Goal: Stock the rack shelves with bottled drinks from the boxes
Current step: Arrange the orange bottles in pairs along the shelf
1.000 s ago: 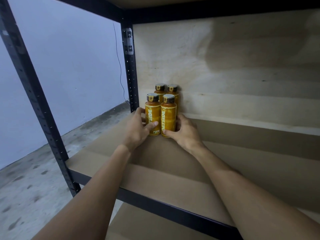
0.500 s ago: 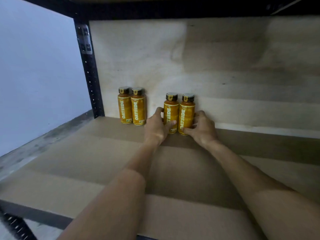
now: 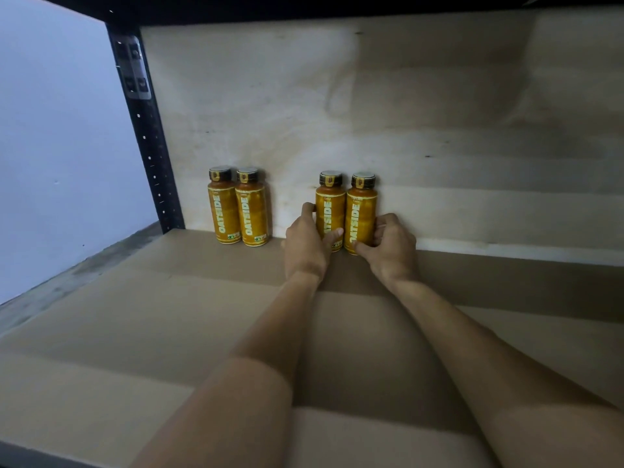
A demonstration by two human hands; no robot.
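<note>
The left hand (image 3: 305, 246) and right hand (image 3: 391, 246) clasp the held pair (image 3: 337, 214) from opposite sides. The left hand's fingers curl round the left bottle, with its thumb across the label. The right hand's fingers wrap the right bottle, with its thumb low on the front. Both bottles stand upright, caps up, touching each other, at the far edge of the shelf (image 3: 169, 315) against or just beside the back panel (image 3: 337, 96); which of the two cannot be told.

The relation that matters is sideways. The other pair (image 3: 236, 214) stands upright to the left, near the post (image 3: 145, 130), with a bare gap between it and the left hand. If the row is meant to close up, the held pair would have to slide left along the panel, staying upright. The left hand is the nearer one and would have to clear out of that gap first.

The shelf is flat brown board, bare to the right and across its whole near part, so there is plenty of room. The shelf above sits well clear of the caps. Beyond the post are a pale wall (image 3: 50, 146) and grey floor (image 3: 67, 265).
</note>
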